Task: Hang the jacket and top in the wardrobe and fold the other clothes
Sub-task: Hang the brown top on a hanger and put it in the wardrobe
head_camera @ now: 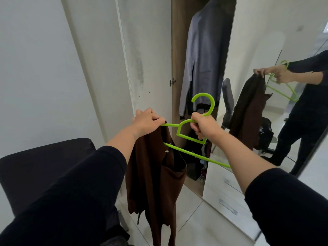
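The left hand was curled around the shoulder of a brown top, pinching the fabric against the left end of a green hanger. The right hand gripped the hanger's neck just below the hook, its fingers wrapped around the plastic. The two hands were held apart at about the same height, in front of the open wardrobe. Only the left arm of the hanger was inside the top; the rest of the garment hung straight down from the left hand toward the tiled floor, while the hanger's lower bar ran bare out to the right, passing under the right forearm. Inside the wardrobe a grey jacket hung by itself, with dark items piled below it. The mirrored door on the right reflected the person, the hanger and the top. A black chair stood at lower left, beside the white wall.
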